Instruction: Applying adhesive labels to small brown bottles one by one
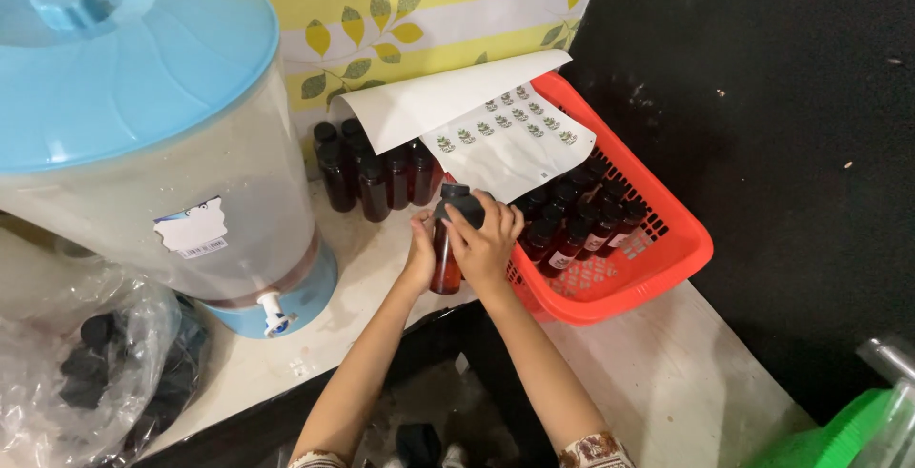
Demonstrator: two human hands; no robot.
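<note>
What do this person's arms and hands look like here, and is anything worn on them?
Both forearms are bare up to short patterned sleeve hems at the bottom edge of the view. The left hand and right hand are ungloved; no rings, watch or bracelets are visible from this angle.

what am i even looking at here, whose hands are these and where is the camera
There is one picture, taken by a camera worn on a person's head, looking down at their own two bare hands. No machine is involved. Both hands hold a small dark brown bottle with a black cap: the left hand is on its left side, the right hand wraps its upper part. To the right stands a red plastic basket holding more such bottles under a sheet of small stickers. Further bottles stand by the wall. On the left is a large drink dispenser with a blue lid and a tap, and beside it a clear bag of black caps.
</note>
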